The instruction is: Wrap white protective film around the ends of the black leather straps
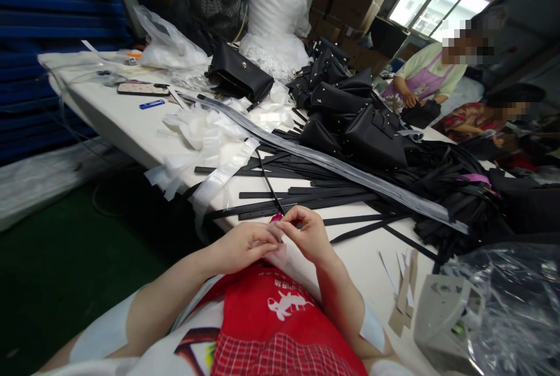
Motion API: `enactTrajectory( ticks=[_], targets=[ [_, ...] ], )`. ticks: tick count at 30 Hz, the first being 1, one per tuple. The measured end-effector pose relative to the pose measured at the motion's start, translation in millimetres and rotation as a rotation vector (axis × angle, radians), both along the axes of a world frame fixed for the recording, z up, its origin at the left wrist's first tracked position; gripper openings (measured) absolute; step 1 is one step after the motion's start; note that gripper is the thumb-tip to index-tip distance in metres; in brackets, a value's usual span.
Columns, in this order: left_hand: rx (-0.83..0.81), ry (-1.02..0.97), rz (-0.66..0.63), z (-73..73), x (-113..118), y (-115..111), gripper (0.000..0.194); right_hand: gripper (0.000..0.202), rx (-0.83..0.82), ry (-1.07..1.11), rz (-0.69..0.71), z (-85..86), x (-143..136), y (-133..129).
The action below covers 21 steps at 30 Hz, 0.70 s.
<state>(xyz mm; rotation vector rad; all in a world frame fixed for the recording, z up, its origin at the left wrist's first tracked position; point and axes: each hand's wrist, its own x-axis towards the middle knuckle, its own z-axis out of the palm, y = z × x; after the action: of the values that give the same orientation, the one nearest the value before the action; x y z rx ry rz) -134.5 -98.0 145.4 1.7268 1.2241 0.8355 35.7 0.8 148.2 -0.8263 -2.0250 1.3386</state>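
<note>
My left hand and my right hand meet at the table's near edge, just above the red apron. Both have their fingers pinched on a small, thin, translucent piece, whose exact form is hard to make out. A small shiny magenta item shows just behind the fingertips. Beyond the hands, many flat black straps lie across the white table, and a thin black strap runs down toward the fingertips.
Black bags are piled at the back, near a single black bag. A long grey plastic strip crosses the straps. White film scraps lie left, a bin stands right. Two people work at the far right.
</note>
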Motion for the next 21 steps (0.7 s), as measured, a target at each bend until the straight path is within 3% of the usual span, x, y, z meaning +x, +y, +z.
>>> enactTrajectory(
  ticks=[6, 14, 21],
  targets=[
    [0.006, 0.021, 0.094, -8.0, 0, 5, 0.023, 0.022, -0.092, 0.05, 0.033, -10.7, 10, 11],
    [-0.047, -0.021, 0.011, -9.4, -2, 5, 0.027, 0.027, -0.234, 0.146, 0.011, -21.5, 4, 9],
    [-0.027, -0.046, -0.02, -5.8, 0, 6, 0.027, 0.034, -0.215, 0.196, 0.0, -29.3, 4, 6]
  ],
)
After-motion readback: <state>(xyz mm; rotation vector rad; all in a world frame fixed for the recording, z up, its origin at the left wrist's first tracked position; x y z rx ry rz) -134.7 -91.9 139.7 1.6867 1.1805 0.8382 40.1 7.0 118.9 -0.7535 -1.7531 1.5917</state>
